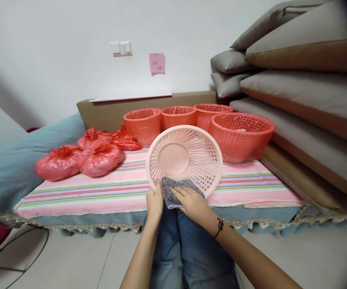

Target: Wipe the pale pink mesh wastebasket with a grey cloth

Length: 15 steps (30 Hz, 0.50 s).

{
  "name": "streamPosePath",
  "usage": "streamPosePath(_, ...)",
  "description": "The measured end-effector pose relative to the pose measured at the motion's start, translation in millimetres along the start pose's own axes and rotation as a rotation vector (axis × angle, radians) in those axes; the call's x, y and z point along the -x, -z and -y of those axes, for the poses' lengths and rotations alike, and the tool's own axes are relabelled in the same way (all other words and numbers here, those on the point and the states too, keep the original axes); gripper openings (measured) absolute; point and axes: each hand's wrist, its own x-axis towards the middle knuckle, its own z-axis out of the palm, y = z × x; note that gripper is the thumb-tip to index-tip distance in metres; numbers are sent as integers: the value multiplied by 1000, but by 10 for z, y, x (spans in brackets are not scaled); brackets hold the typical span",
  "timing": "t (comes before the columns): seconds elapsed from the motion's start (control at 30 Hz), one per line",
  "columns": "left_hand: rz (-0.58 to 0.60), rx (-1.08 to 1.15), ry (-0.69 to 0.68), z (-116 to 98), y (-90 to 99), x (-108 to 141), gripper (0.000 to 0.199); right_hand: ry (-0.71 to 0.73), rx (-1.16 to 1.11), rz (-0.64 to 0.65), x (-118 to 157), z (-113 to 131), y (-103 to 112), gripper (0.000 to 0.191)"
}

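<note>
A pale pink plastic basket (175, 158) with slotted walls is tilted so its inside faces me, above my knees. My left hand (154, 200) grips its rim at the lower left, thumb over the edge. My right hand (193, 202) presses a grey cloth (171, 194) against the inside of the lower wall. The cloth drapes over the rim, and its far side is hidden under my fingers.
Several red baskets (241, 136) lined with plastic stand behind the pink one. Knotted red bags (101, 158) lie to the left on a striped cloth (125, 188). Grey cushions (305, 96) are stacked at the right. A pink note (157, 63) is on the wall.
</note>
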Motion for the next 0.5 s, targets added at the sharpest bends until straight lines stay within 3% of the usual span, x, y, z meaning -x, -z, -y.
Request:
streamPosePath(0.13, -26, -75, 52, 22, 175, -56, 48, 16, 10, 100, 157, -164, 101, 62)
streamPosePath(0.27, 31, -32, 45, 51, 198, -18, 51, -26, -48, 142, 228, -229, 190, 62)
streamPosePath(0.4, 32, 58, -168, 39, 187, 54, 46, -139, -434, -4, 115, -80, 157, 57)
streamPosePath(0.5, -1, 21, -192, 27, 252, 111, 47, -222, -827, -194, -55, 95, 99, 50)
